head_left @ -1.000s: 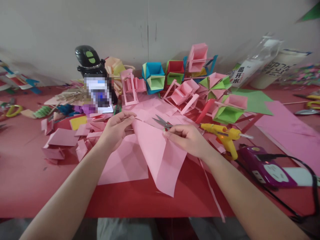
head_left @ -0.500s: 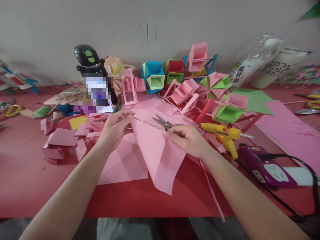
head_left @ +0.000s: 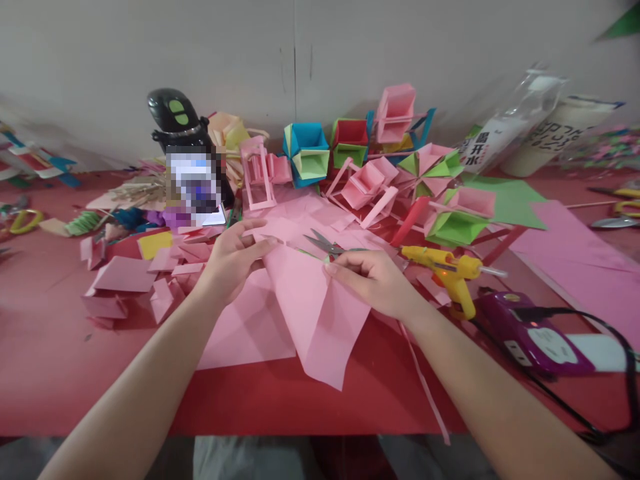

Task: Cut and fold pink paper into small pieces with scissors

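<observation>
A creased sheet of pink paper [head_left: 303, 293] hangs between my two hands, its lower corner bent toward the table's front. My left hand [head_left: 237, 257] is closed, thumb and fingers pinching the sheet's upper left edge. With its thumb and finger, my right hand [head_left: 367, 277] pinches the upper right edge of that sheet. Scissors [head_left: 327, 245] lie just behind the paper's top edge, close to my right fingertips, blades pointing left. Whether my right hand touches them I cannot tell. Another flat pink sheet [head_left: 245, 327] rests on the table under my left forearm.
Folded pink paper pieces [head_left: 125, 273] are heaped at left. A phone [head_left: 195, 183] leans on a black figure [head_left: 175, 110]. Paper models [head_left: 305, 153] line the back. At right are a yellow glue gun [head_left: 450, 267], a purple power strip [head_left: 535, 333] with a cable, and a bottle [head_left: 520, 120].
My left hand has shifted slightly to the right along the sheet's top edge, its thumb further over the paper. My right hand and the scissors are nearly where they were.
</observation>
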